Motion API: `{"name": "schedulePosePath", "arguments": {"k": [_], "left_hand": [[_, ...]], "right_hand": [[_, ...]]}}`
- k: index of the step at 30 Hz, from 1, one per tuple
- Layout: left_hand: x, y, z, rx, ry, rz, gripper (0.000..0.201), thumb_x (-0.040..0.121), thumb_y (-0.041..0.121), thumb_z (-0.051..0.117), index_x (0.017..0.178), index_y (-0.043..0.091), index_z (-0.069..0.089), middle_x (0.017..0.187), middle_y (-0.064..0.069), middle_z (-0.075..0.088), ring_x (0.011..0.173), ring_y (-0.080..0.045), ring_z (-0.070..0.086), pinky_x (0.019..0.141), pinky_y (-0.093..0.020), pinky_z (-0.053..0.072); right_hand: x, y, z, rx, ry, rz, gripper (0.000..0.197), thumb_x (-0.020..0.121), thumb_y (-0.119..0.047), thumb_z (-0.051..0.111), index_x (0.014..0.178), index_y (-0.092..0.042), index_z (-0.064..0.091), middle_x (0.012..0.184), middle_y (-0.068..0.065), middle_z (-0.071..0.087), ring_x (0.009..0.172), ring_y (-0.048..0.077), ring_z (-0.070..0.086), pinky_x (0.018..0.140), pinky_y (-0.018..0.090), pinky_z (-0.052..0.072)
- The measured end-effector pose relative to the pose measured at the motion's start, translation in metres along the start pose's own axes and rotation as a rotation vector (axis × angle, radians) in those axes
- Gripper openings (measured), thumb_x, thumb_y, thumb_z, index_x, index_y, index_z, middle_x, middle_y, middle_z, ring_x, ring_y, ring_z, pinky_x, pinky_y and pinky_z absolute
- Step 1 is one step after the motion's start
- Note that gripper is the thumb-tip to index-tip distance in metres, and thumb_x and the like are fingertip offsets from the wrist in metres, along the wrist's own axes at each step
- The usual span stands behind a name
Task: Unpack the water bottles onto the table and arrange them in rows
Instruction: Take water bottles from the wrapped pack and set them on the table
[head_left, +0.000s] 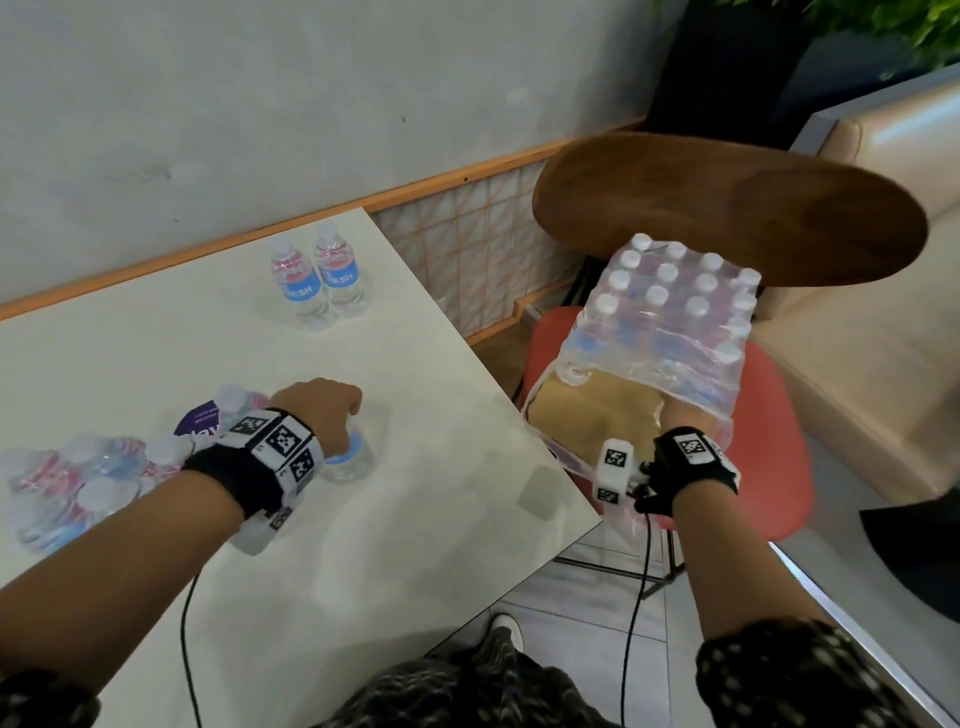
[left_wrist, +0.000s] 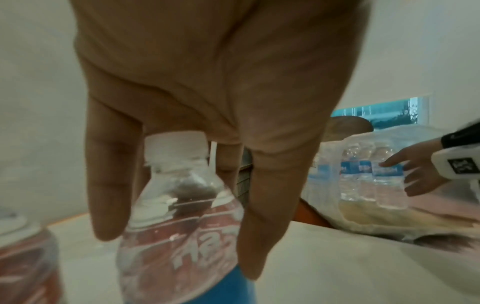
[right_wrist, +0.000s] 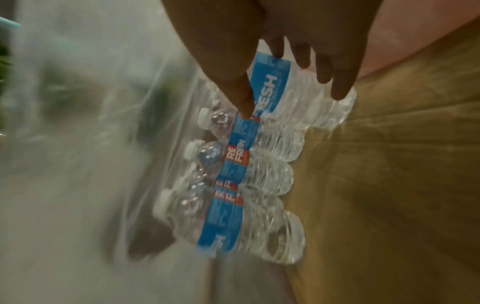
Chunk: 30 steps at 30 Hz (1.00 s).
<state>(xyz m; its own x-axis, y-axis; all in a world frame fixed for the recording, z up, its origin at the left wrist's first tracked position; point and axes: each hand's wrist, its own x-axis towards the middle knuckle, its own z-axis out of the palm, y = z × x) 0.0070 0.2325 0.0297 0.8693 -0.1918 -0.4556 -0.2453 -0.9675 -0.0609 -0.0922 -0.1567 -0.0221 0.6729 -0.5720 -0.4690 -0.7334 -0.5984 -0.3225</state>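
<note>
The left hand (head_left: 324, 410) is curled down over the top of a single water bottle (head_left: 350, 460) standing on the desk (head_left: 415, 545), fingers round its neck and shoulder, apparently steadying it for placement. The right hand (head_left: 685, 415) reaches into the torn shrink-wrapped pack (head_left: 670, 322) on the red chair (head_left: 769, 467). The head view hides its fingers under the plastic; the right wrist view shows the thumb and fingers (right_wrist: 340, 90) spread about the nearest bottle (right_wrist: 298, 92) of a row, touching it but not yet closed. The pack sits on its cardboard tray (head_left: 597, 415), probably kept on the chair to spare desk space. Two bottles (head_left: 317, 275) stand side by side near the wall, judged the start of a row. A second opened pack (head_left: 78, 483) lies at the desk's left edge.
</note>
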Motion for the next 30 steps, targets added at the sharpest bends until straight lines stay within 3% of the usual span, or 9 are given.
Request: {"name": "schedulePosePath", "arguments": {"k": [3,7,11,15,18,21,25,28,30], "left_hand": [[-0.002,-0.005,-0.006,0.172,-0.066,-0.046,0.036,0.088,0.026,0.050,0.124,0.025,0.049,0.124,0.002,0.054,0.113,-0.020,0.053,0.099,-0.036,0.040],[-0.006,0.005,-0.006,0.367,-0.002,-0.018,0.044,0.089,0.033,0.049,0.132,0.033,0.042,0.135,0.005,0.047,0.129,-0.020,0.040,0.115,-0.054,0.010],[-0.006,0.034,-0.013,0.080,0.183,0.249,0.059,0.087,0.047,0.057,0.140,0.031,0.035,0.146,0.005,0.036,0.133,-0.019,0.036,0.109,-0.039,0.033],[-0.011,0.075,-0.018,-0.217,0.169,0.387,0.068,0.081,0.055,0.062,0.140,0.034,0.033,0.139,0.010,0.042,0.126,-0.014,0.043,0.101,-0.036,0.042],[-0.008,0.104,-0.019,-0.369,0.100,0.439,0.086,0.071,0.062,0.069,0.142,0.037,0.028,0.139,0.009,0.045,0.125,-0.014,0.048,0.103,-0.038,0.042],[-0.006,0.118,-0.020,-0.540,0.096,0.403,0.089,0.064,0.062,0.073,0.138,0.039,0.030,0.129,0.006,0.056,0.115,-0.016,0.055,0.098,-0.038,0.046],[-0.006,0.103,-0.025,-0.443,0.165,0.265,0.050,0.077,0.056,0.066,0.116,0.028,0.052,0.101,-0.002,0.066,0.094,-0.023,0.062,0.084,-0.036,0.051],[-0.007,0.083,-0.015,-0.255,0.070,0.206,0.046,0.083,0.052,0.062,0.115,0.020,0.056,0.105,-0.008,0.065,0.098,-0.026,0.060,0.079,-0.030,0.045],[-0.009,0.067,-0.007,-0.194,0.023,0.173,0.046,0.084,0.052,0.061,0.115,0.018,0.058,0.109,-0.008,0.065,0.099,-0.026,0.059,0.077,-0.029,0.041]], "right_hand": [[0.017,0.005,-0.010,-0.102,0.047,-0.062,0.071,0.079,-0.016,0.069,0.140,-0.025,0.033,0.093,0.007,0.065,0.085,0.026,0.061,0.074,0.035,0.050],[0.033,0.007,-0.013,0.155,0.043,0.035,0.054,0.088,-0.019,0.060,0.138,-0.025,0.040,0.114,0.010,0.060,0.101,0.030,0.060,0.086,0.041,0.054],[0.027,-0.011,-0.005,0.607,-0.001,0.122,0.056,0.090,-0.043,0.056,0.137,-0.015,0.044,0.132,0.011,0.054,0.118,0.030,0.055,0.089,0.036,0.047],[-0.003,-0.041,0.043,0.844,-0.092,-0.159,0.062,0.073,-0.037,0.076,0.123,-0.023,0.044,0.113,0.008,0.059,0.092,0.027,0.061,0.073,0.037,0.057],[-0.033,-0.069,0.071,0.720,-0.138,-0.497,0.064,0.069,-0.024,0.081,0.125,-0.019,0.049,0.113,0.002,0.061,0.102,0.021,0.059,0.091,0.037,0.048],[-0.056,-0.097,0.084,0.681,-0.240,-0.674,0.064,0.071,-0.030,0.076,0.128,-0.019,0.049,0.115,-0.003,0.062,0.105,0.016,0.059,0.091,0.032,0.051],[-0.060,-0.118,0.088,0.532,-0.382,-0.690,0.064,0.071,-0.030,0.081,0.128,-0.023,0.052,0.115,-0.006,0.064,0.104,0.012,0.059,0.088,0.023,0.048],[-0.043,-0.114,0.075,0.249,-0.477,-0.669,0.057,0.076,-0.031,0.077,0.128,-0.021,0.056,0.118,0.000,0.065,0.108,0.014,0.059,0.100,0.032,0.045],[-0.016,-0.107,0.054,0.181,-0.367,-0.541,0.035,0.082,-0.027,0.070,0.114,-0.014,0.065,0.112,0.006,0.067,0.102,0.020,0.061,0.099,0.034,0.046]]}}
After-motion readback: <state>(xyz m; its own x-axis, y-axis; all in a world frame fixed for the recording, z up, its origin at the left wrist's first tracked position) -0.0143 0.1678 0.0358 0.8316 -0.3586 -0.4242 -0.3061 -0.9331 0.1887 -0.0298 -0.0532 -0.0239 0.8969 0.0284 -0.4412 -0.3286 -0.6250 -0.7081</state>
